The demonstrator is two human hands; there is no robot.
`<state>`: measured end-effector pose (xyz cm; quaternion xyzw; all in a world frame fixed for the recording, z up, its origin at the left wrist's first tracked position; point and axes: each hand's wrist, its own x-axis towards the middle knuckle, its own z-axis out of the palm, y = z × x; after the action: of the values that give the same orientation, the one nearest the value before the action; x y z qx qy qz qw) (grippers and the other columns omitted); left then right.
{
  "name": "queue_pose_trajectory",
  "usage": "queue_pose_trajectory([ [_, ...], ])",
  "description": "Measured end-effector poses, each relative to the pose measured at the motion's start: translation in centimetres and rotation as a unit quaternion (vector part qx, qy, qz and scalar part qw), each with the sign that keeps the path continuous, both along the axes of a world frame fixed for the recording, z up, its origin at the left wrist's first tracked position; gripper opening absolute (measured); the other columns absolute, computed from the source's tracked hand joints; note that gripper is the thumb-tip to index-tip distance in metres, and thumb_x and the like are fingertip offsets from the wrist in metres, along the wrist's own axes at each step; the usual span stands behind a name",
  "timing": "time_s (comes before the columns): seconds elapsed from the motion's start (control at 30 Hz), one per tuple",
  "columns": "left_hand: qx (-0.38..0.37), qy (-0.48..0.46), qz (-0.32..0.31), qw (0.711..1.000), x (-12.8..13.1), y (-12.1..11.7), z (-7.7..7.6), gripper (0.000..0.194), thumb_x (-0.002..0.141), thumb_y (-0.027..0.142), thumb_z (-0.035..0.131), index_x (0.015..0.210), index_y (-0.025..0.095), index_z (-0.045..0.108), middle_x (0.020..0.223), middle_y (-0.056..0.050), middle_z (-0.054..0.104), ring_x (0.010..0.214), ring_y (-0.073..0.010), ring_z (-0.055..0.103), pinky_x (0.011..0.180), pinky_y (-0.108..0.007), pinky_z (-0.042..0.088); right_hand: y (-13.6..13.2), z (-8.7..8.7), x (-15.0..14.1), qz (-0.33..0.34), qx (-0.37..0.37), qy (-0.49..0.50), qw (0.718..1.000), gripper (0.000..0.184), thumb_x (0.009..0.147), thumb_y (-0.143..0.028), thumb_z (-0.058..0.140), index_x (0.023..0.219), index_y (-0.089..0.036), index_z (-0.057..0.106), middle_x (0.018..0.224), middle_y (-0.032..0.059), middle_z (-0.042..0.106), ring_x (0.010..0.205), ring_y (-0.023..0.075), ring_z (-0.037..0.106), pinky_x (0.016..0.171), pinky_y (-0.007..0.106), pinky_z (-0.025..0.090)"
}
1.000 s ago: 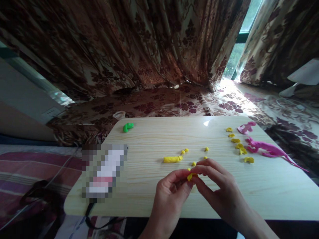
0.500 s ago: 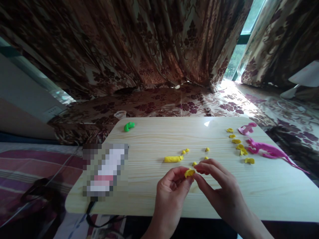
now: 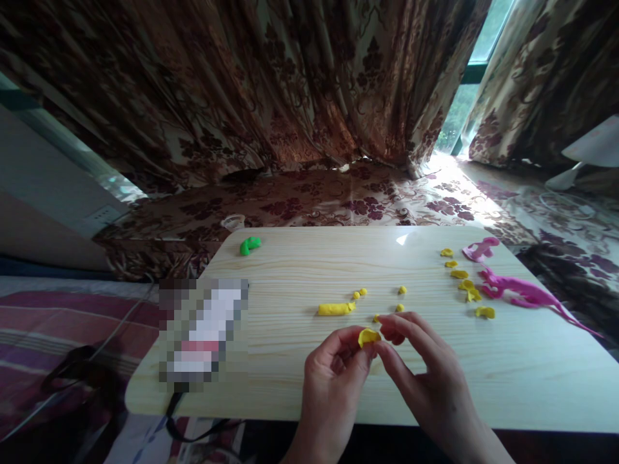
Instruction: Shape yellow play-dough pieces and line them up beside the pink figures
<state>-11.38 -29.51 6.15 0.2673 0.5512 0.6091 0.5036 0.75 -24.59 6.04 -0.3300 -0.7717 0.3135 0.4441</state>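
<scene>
Between the thumb and forefinger of my left hand (image 3: 333, 370) is a small, thin, curled piece of yellow modelling clay (image 3: 369, 338), cupped like a petal. My right hand (image 3: 425, 367) has its thumb and fingertips at the right edge of the same piece, pinching there. Just beyond my hands lie several small yellow clay balls (image 3: 402, 290), one partly hidden by my right fingers. A thick yellow clay roll (image 3: 334, 309) with a ragged right end rests left of the balls. Flattened yellow clay pieces (image 3: 459, 274) form a rough line at the right.
Pink clay figures, one upright (image 3: 482, 249) and one long-tailed (image 3: 525, 291), sit at the table's right. A green clay lump (image 3: 250, 245) lies at the far left corner. A blurred-out object (image 3: 207, 332) with a black strap (image 3: 174, 412) occupies the left edge of the wooden table (image 3: 280, 386).
The yellow clay piece has turned slightly in my fingers and shows more of its hollow side. My right fingers have shifted a little at its edge. Everything else lies as before.
</scene>
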Motion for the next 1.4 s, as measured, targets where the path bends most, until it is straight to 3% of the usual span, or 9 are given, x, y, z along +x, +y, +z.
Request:
queue_pose_trajectory([
  [0.13, 0.012, 0.003, -0.016, 1.000, 0.3, -0.1, 0.2, 0.023, 0.075, 0.021, 0.068, 0.097, 0.020, 0.066, 0.093, -0.003, 0.072, 0.089, -0.0173, 0.065, 0.081, -0.025, 0.050, 0.0, 0.0, 0.0, 0.007, -0.017, 0.024, 1.000, 0.016, 0.084, -0.008, 0.055, 0.093, -0.019, 0.061, 0.086, 0.0038, 0.058, 0.078, 0.0146, 0.058, 0.067, 0.026, 0.050],
  [0.27, 0.050, 0.139, 0.046, 0.988, 0.0, 0.0, 0.1, 0.014, 0.075, 0.018, 0.066, 0.089, 0.020, 0.067, 0.088, -0.002, 0.069, 0.085, -0.0171, 0.064, 0.081, -0.025, 0.050, 0.1, 0.2, 0.0, 0.006, -0.016, 0.022, 1.000, 0.016, 0.082, -0.007, 0.056, 0.092, -0.019, 0.061, 0.083, 0.0028, 0.059, 0.074, 0.0141, 0.058, 0.064, 0.026, 0.050],
  [0.4, 0.075, 0.242, 0.033, 0.967, -0.4, 0.0, 0.0, 0.006, 0.078, 0.016, 0.061, 0.082, 0.020, 0.064, 0.086, -0.001, 0.066, 0.084, -0.0163, 0.063, 0.082, -0.025, 0.049, 0.0, 0.4, -0.1, -0.001, -0.001, 0.023, 1.000, 0.018, 0.080, -0.006, 0.058, 0.092, -0.019, 0.059, 0.078, 0.0009, 0.058, 0.068, 0.0122, 0.056, 0.061, 0.025, 0.049],
  [0.53, 0.081, 0.287, 0.036, 0.954, -0.2, -0.1, 0.0, 0.007, 0.078, 0.015, 0.061, 0.082, 0.021, 0.063, 0.082, 0.000, 0.065, 0.080, -0.0158, 0.062, 0.079, -0.025, 0.049, -0.1, 0.1, 0.0, -0.014, 0.027, 0.012, 0.999, 0.018, 0.079, -0.004, 0.058, 0.090, -0.019, 0.060, 0.080, 0.0026, 0.058, 0.073, 0.0137, 0.057, 0.063, 0.026, 0.049],
  [0.73, 0.041, 0.227, 0.024, 0.973, -0.1, 0.0, 0.1, 0.006, 0.075, 0.018, 0.065, 0.081, 0.020, 0.064, 0.078, -0.001, 0.067, 0.075, -0.0167, 0.063, 0.075, -0.026, 0.050, 0.0, -0.5, 0.3, -0.040, 0.107, -0.004, 0.993, 0.028, 0.080, -0.003, 0.058, 0.100, -0.021, 0.063, 0.090, 0.0061, 0.059, 0.082, 0.0174, 0.058, 0.068, 0.031, 0.050],
  [0.83, 0.010, 0.160, 0.010, 0.987, -0.3, 0.2, 0.3, 0.006, 0.076, 0.022, 0.066, 0.080, 0.019, 0.064, 0.073, -0.001, 0.067, 0.070, -0.0151, 0.063, 0.068, -0.023, 0.051, 0.1, -0.3, 0.5, -0.037, 0.086, -0.007, 0.996, 0.028, 0.079, -0.005, 0.059, 0.103, -0.020, 0.062, 0.091, 0.0067, 0.060, 0.084, 0.0185, 0.059, 0.070, 0.031, 0.051],
  [0.97, 0.000, 0.109, 0.004, 0.994, -0.3, 0.5, 0.6, 0.015, 0.076, 0.023, 0.066, 0.090, 0.018, 0.066, 0.080, -0.002, 0.069, 0.073, -0.0143, 0.063, 0.068, -0.021, 0.051, 0.2, -0.1, 0.5, -0.021, 0.038, -0.002, 0.999, 0.020, 0.079, -0.007, 0.061, 0.096, -0.019, 0.062, 0.088, 0.0053, 0.061, 0.082, 0.0170, 0.060, 0.070, 0.029, 0.050],
  [1.17, 0.009, 0.150, -0.025, 0.988, 0.0, 0.4, 0.5, 0.012, 0.078, 0.023, 0.064, 0.088, 0.019, 0.069, 0.069, 0.001, 0.065, 0.070, -0.0131, 0.062, 0.067, -0.019, 0.049, 0.0, -0.5, 0.6, -0.017, 0.033, 0.017, 0.999, 0.022, 0.081, -0.005, 0.059, 0.095, -0.020, 0.063, 0.085, 0.0038, 0.060, 0.079, 0.0154, 0.058, 0.067, 0.028, 0.049],
  [1.4, -0.008, 0.151, -0.023, 0.988, 0.1, 0.6, 0.2, 0.011, 0.077, 0.024, 0.066, 0.086, 0.018, 0.067, 0.076, -0.001, 0.068, 0.073, -0.0138, 0.063, 0.068, -0.019, 0.050, 0.3, -0.7, 1.3, -0.030, 0.037, -0.004, 0.999, 0.023, 0.079, -0.006, 0.061, 0.097, -0.019, 0.063, 0.090, 0.0055, 0.060, 0.084, 0.0168, 0.057, 0.071, 0.030, 0.049],
])
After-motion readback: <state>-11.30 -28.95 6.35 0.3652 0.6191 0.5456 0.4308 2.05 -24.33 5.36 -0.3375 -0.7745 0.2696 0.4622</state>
